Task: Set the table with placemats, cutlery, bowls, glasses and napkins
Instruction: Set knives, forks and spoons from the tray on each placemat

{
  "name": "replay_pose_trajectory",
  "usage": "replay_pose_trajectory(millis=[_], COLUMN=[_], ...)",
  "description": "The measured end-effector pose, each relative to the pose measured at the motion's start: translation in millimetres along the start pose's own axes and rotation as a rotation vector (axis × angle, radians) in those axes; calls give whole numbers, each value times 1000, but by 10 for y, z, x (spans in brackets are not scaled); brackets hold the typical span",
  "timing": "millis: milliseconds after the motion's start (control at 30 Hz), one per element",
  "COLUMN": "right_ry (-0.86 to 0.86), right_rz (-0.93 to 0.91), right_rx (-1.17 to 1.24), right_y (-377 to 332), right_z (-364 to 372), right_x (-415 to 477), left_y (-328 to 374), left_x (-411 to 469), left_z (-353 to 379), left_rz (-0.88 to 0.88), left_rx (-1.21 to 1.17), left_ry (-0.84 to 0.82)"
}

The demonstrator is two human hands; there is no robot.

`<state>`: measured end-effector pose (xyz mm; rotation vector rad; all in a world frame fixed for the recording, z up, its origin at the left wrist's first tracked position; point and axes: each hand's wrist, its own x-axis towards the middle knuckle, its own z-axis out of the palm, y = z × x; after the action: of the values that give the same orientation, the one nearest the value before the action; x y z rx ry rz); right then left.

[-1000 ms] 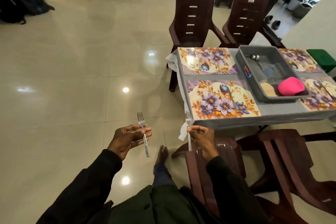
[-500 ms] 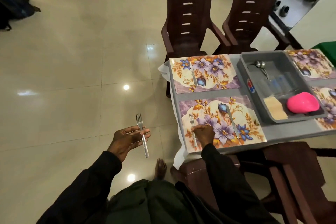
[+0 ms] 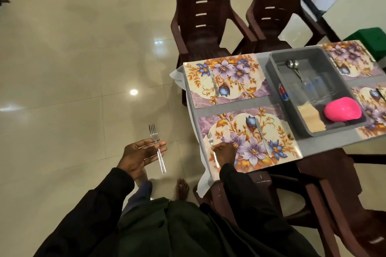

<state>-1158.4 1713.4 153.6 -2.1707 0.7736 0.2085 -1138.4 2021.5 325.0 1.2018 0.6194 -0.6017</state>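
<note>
A person's right hand (image 3: pixel 224 152), its grip pinched on a fork (image 3: pixel 211 141), holds it against the left edge of the near placemat (image 3: pixel 229 123) on the counter (image 3: pixel 325 142). Left of that mat, the left hand (image 3: pixel 140 154) loosely grips a second fork (image 3: pixel 156 148) between thumb and fingers.

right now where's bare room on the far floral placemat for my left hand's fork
Free: the far floral placemat between its steel knife and the grey plastic tub. Crowded: left edge of the near floral placemat, under the right hand and its steel fork.
</note>
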Motion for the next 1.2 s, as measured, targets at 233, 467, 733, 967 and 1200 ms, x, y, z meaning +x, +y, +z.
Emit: replay_pose_trajectory(millis=[233,467,733,967,1200], right_ry=[88,153,195,194,346], right_rz=[26,179,249,240,257], right_rx=[-89,-19,-22,-128,-80], right_y=[25,-235,-403,-505,-577], right_z=[120,135,180,184,141], right_x=[2,-99,-192,-247,-231], left_y=[395,890,1318,1660,2022], left_x=[320,690,1035,1220,1579], left_z=[-18,-349,-731,-973,-947], left_rz=[-20,-26,-46,-55,-64], left_rx=[33,94,158,154,177], left_ry=[-102,-177,-269,-294,-307])
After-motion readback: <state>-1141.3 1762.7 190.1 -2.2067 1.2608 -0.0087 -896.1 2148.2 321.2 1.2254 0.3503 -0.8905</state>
